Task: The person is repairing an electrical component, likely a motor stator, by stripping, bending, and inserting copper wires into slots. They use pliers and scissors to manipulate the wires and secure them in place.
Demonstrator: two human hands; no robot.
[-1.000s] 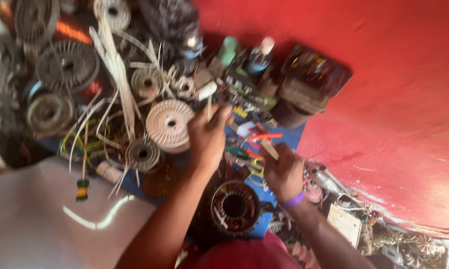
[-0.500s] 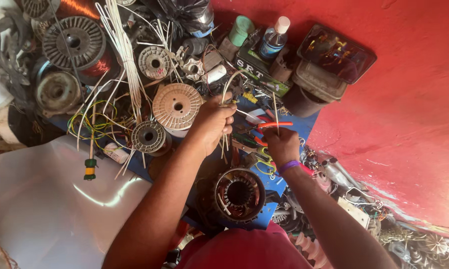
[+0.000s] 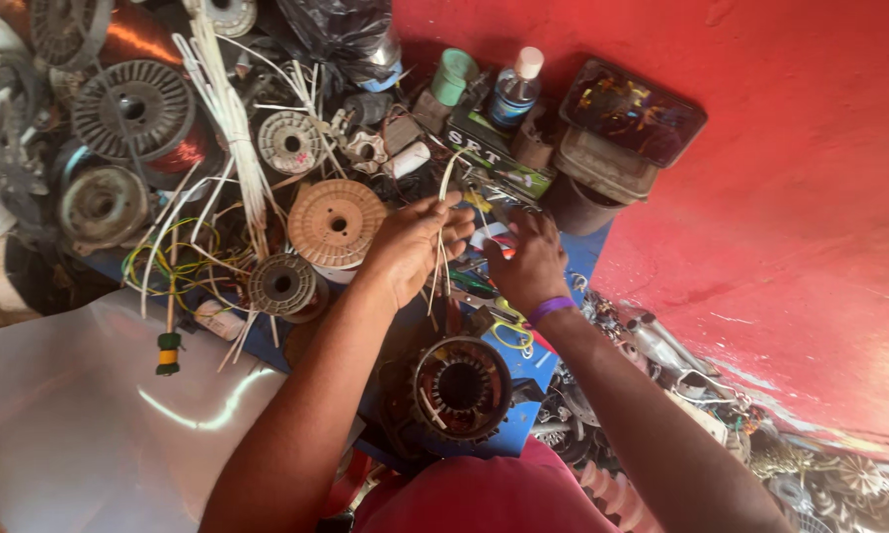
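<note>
My left hand (image 3: 412, 246) is closed around a few thin white insulating sleeves (image 3: 442, 212) that stick up and down out of the fist. My right hand (image 3: 525, 259), with a purple band at the wrist, reaches down among the small tools on the blue board (image 3: 553, 365); what its fingers grip is hidden. Below both hands sits a round motor stator (image 3: 461, 387) with wound slots. A tan empty wire spool (image 3: 337, 223) lies just left of my left hand.
Dark metal spools (image 3: 134, 107) and copper wire lie at the upper left, with a bundle of white strips (image 3: 229, 118). A plastic bottle (image 3: 512, 91), a green cap (image 3: 453, 76) and dark trays (image 3: 630, 120) stand against the red wall (image 3: 780, 197). A pale sheet (image 3: 79, 415) covers the lower left.
The view shifted, so everything sits lower and larger. My left hand now holds the white sleeves upright, and my right hand has moved closer to it over the tools.
</note>
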